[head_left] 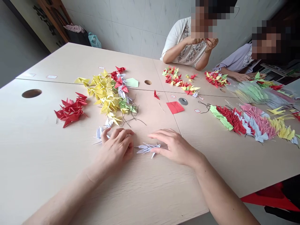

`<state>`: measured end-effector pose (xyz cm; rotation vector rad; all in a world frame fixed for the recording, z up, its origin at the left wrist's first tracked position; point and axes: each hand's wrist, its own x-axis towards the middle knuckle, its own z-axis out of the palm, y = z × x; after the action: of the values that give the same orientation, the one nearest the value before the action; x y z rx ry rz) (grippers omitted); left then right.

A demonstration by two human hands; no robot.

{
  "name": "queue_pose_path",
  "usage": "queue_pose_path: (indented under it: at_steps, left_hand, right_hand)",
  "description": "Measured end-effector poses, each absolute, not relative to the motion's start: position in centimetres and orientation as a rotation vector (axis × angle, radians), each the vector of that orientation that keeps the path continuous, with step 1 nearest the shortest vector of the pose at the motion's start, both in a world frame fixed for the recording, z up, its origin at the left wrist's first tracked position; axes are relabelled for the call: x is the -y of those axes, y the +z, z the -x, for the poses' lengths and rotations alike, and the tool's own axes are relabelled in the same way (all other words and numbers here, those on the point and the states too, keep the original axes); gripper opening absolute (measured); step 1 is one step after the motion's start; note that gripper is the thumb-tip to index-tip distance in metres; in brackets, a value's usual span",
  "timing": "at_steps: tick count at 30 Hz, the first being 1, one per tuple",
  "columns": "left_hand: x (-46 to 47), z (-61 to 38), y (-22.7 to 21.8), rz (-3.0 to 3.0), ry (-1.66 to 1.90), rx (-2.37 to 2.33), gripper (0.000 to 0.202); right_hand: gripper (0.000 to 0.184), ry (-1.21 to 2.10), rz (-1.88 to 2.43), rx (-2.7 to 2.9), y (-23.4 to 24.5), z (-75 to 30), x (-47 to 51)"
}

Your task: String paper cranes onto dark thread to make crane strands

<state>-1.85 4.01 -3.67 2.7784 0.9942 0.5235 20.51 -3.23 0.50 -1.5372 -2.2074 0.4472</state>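
Observation:
My left hand (pixel 118 145) rests on the table with its fingers curled, pinched on a thin dark thread beside several pale lilac paper cranes (pixel 100 132). My right hand (pixel 172 146) lies flat, fingers stretched, pressing on a small stack of lilac paper cranes (pixel 148 148) strung between the two hands. Just beyond my hands lie a heap of yellow cranes (pixel 105 93) and a pile of red cranes (pixel 71 110).
The wooden table (pixel 47 162) has cable holes (pixel 31 93). A red paper square (pixel 174 107) and a tape roll (pixel 183 101) lie mid-table. A long string of coloured cranes (pixel 248 122) lies at right. Two other people sit across, one folding paper.

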Motion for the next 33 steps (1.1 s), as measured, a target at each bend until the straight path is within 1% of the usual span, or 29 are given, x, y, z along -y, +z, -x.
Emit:
queue_pose_path:
  at_steps: [2,5,7,9,13,17,19,21,22,24,25,27,29,33]
  left_hand:
    - [-4.0,1.9,-3.6,-2.775,0.521,-0.987,0.014]
    - [-4.0,2.0,-3.6,-2.771,0.513,-0.98,0.013]
    - [-4.1,2.1,-3.7,-2.781,0.513,-0.972,0.013]
    - [-4.1,2.1,-3.9,-2.786,0.526,-0.962,0.013]
    - [-4.0,2.2,-4.1,-2.772,0.563,-0.956,0.013]
    - [-4.0,2.3,-3.6,-2.761,0.563,-0.981,0.014]
    - [-3.9,2.3,-3.2,-2.738,0.569,-0.98,0.014]
    - [-3.8,2.3,-2.8,-2.707,0.573,-0.942,0.015]
    - [-3.7,2.2,-2.6,-2.695,0.567,-0.912,0.02]
    - [-3.6,2.0,-2.6,-2.687,0.537,-0.852,0.029]
    - [-3.5,1.8,-2.7,-2.688,0.525,-0.835,0.028]
    - [-3.5,1.5,-2.9,-2.691,0.516,-0.826,0.019]
    - [-3.5,1.3,-3.2,-2.689,0.528,-0.833,0.01]
    - [-3.5,1.1,-3.4,-2.67,0.551,-0.807,0.011]
  right_hand:
    - [0.033,0.32,1.487,2.204,0.7,-20.0,4.0]
    - [0.044,0.151,1.404,2.305,-0.5,-18.8,5.0]
    - [0.05,0.095,1.417,2.343,-1.8,-18.2,5.4]
    - [0.053,0.088,1.466,2.3,-2.9,-17.9,5.3]
    - [0.053,0.199,1.531,2.199,-3.2,-17.7,4.4]
    - [0.072,0.423,1.518,2.235,-2.0,-18.9,4.2]
    - [0.077,0.516,1.519,2.231,-1.7,-19.8,4.4]
    - [0.072,0.553,1.538,2.182,-1.7,-20.5,4.6]
    - [0.067,0.557,1.547,2.152,-1.9,-20.7,4.7]
    - [0.052,0.56,1.544,2.117,-2.2,-21.0,4.7]
    - [0.043,0.557,1.533,2.113,-2.4,-21.0,4.6]
    - [0.024,0.55,1.491,2.123,-2.7,-20.9,4.3]
    - [0.011,0.539,1.45,2.13,-2.9,-20.9,4.1]
    - [0.007,0.512,1.446,2.112,-3.3,-20.9,4.0]
